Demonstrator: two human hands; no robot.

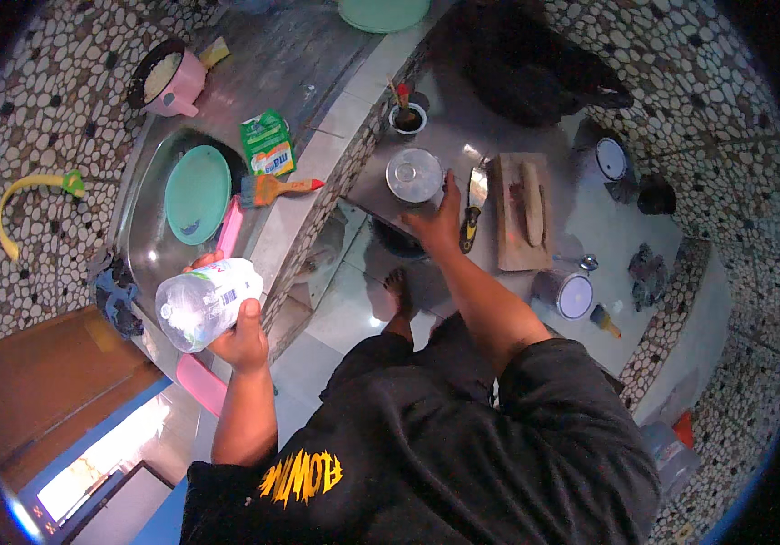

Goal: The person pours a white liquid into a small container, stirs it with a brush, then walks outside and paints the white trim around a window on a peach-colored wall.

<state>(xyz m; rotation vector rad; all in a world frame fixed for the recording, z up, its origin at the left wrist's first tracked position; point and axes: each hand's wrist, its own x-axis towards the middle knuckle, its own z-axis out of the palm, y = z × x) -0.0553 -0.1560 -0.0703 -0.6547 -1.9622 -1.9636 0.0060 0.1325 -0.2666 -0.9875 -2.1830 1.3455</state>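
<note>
My left hand [243, 338] is wrapped round a clear plastic bottle [197, 304] with a white printed label, tilted in front of the sink. My right hand [440, 218] reaches over the grey worktop with thumb and fingers spread. They curve along the near right side of a round, clear plastic tub [414, 175]; whether they touch it I cannot tell. Just right of this hand lie a scraper [475, 200] with a black and yellow handle and a wooden board [510, 213] bearing a long wooden float handle [533, 204].
A green plate [199, 195] lies in the metal sink [149, 245]. Beside it are a paintbrush [272, 189], a green packet [268, 145] and a pink pot [176, 86]. Lidded tubs [575, 296] and a small potted plant [406, 118] stand on the right-hand worktop. Black fabric [544, 68] lies beyond.
</note>
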